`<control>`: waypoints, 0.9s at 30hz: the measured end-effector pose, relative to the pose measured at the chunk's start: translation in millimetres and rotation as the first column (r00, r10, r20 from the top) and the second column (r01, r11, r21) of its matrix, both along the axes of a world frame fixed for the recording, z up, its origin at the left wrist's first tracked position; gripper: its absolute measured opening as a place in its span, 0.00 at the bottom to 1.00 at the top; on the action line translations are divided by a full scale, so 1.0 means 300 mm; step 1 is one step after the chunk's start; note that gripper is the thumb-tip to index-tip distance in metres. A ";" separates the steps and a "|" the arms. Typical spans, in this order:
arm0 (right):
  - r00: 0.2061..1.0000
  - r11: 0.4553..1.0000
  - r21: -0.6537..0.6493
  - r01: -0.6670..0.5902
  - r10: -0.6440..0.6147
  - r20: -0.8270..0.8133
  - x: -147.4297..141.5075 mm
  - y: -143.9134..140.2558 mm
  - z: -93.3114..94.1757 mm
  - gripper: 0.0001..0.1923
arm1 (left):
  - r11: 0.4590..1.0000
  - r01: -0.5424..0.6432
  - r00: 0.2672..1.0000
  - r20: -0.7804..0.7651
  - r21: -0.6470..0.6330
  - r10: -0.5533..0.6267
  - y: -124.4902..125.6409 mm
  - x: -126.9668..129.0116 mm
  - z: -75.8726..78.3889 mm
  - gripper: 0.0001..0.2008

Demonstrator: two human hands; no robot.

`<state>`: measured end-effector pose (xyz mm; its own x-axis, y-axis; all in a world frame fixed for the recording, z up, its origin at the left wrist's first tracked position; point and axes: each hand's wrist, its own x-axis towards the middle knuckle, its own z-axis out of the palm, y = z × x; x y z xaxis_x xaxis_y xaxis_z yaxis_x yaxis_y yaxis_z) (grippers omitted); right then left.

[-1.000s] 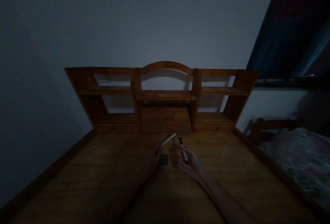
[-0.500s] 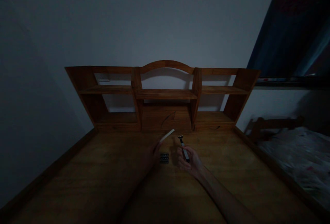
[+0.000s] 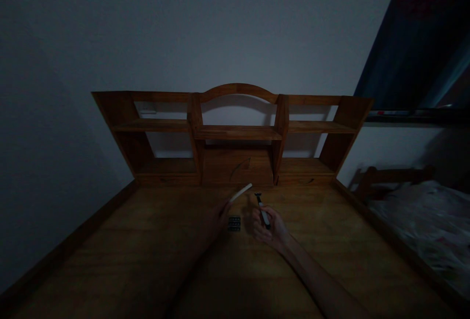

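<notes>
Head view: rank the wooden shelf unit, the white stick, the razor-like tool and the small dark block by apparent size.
1. Wooden shelf unit, by far.
2. White stick and razor-like tool: look alike in length, both partly hidden in the hands.
3. Small dark block.

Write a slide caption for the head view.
Left hand holds a pale strip, right hand a razor-like tool, over a wooden desk.

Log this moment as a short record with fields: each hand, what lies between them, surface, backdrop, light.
left hand: holds a pale thin stick, tip pointing up and right
right hand: grips a razor-like tool, head away from the person
between hands: small dark block on the desk
surface: wooden desk
backdrop: wooden shelf unit
light: very dim
</notes>
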<state>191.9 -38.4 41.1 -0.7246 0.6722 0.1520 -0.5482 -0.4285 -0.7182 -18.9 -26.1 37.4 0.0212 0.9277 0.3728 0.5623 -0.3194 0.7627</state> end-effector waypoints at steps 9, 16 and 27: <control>0.999 1.000 -0.005 -0.006 0.006 -0.038 -0.006 -0.010 0.019 0.15 | 1.000 0.014 0.993 -0.117 -0.005 -0.014 0.003 0.015 -0.030 0.22; 1.000 1.000 0.014 -0.005 0.005 -0.014 -0.003 0.006 -0.016 0.16 | 0.998 0.051 0.988 -0.148 0.041 -0.045 0.001 0.011 -0.039 0.21; 0.999 0.999 0.018 -0.038 0.037 0.008 0.003 -0.002 -0.009 0.16 | 0.991 0.111 0.981 -0.165 0.072 -0.098 -0.019 0.018 -0.005 0.21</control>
